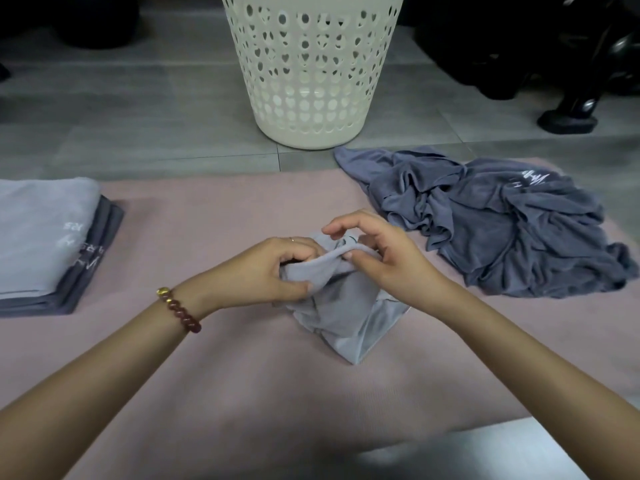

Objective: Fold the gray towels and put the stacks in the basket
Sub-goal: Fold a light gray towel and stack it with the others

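A light gray towel (346,323) hangs bunched over the middle of the pink mat. My left hand (273,271) grips its upper edge, thumb and fingers curled round the cloth. My right hand (377,251) pinches the same edge just to the right, its other fingers spread above. A stack of folded gray towels (45,237) lies at the left edge, a light one on top of darker ones. A heap of crumpled dark gray towels (502,223) lies at the right. The cream perforated basket (311,71) stands on the floor beyond the mat.
The pink mat (242,375) covers the work area over a gray tiled floor (138,126). Dark objects, one with a black foot (568,123), stand at the back right. A pale surface shows at the bottom right edge.
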